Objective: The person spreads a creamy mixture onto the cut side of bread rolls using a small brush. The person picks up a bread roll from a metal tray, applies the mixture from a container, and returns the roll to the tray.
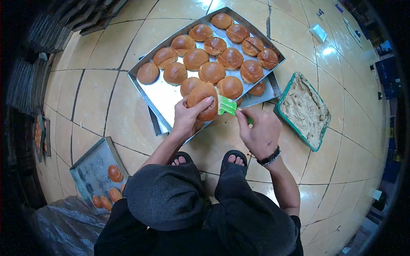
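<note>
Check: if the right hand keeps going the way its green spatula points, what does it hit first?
The right hand aims its green spatula up-left at the bun gripped by the left hand. The blade tip already seems to touch that bun; depth is unclear.

Light bright, overhead, strongest upper right: white glare patch on glossy floor tiles (329, 50). Metal tray (164, 96) mirrors light, washed pale. Buns (212, 71) glossy with small highlights. Soft shadow under squatting person, lower centre. Left edge and corners dim, fading to black vignette. Fisheye bends tile lines toward rim. Centre sharp; periphery soft, smeared.
</note>
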Tool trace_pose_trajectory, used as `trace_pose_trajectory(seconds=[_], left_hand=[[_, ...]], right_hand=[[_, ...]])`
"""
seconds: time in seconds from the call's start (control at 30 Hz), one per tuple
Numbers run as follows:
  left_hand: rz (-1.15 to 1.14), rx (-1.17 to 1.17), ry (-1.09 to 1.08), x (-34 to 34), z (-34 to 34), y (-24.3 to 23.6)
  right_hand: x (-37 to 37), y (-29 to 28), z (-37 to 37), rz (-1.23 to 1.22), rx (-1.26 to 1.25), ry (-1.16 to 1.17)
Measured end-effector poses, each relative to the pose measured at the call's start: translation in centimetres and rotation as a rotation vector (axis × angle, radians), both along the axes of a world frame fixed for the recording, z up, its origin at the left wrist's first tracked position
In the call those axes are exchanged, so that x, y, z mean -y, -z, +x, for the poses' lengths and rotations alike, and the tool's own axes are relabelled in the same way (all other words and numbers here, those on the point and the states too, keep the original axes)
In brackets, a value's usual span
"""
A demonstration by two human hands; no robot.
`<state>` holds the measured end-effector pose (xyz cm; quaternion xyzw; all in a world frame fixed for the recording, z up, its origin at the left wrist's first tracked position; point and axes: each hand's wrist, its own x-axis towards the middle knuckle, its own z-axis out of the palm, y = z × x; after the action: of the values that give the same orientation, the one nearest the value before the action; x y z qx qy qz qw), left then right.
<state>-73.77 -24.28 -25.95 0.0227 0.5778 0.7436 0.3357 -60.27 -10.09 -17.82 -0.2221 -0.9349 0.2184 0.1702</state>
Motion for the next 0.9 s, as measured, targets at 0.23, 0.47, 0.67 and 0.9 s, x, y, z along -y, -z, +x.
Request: trace_pose_trajectory(seconds=[0.23,0.47,0.67,0.9], left_hand=[[-0.079,-0.063,-0.187,4.5,-6.0,2.0],[-0.859,-0.336,0.407,8.0,-15.4,4.8],[-1.335,-0.883,0.121,7.0,-25.5,7.9],[-0.452,-0.039,0.078,8.0,-28.6,12.7]], right_hand=[[-2.5,-1.1,1.5,-0.144,-0.086,0.107],[-5.2,1.4,4.4,-0.213,-0.019,0.201],[-10.9,3.8,8.9,-0.091,0.086,0.420],[-22.8,8.9,13.5,0.194,0.347,0.804]])
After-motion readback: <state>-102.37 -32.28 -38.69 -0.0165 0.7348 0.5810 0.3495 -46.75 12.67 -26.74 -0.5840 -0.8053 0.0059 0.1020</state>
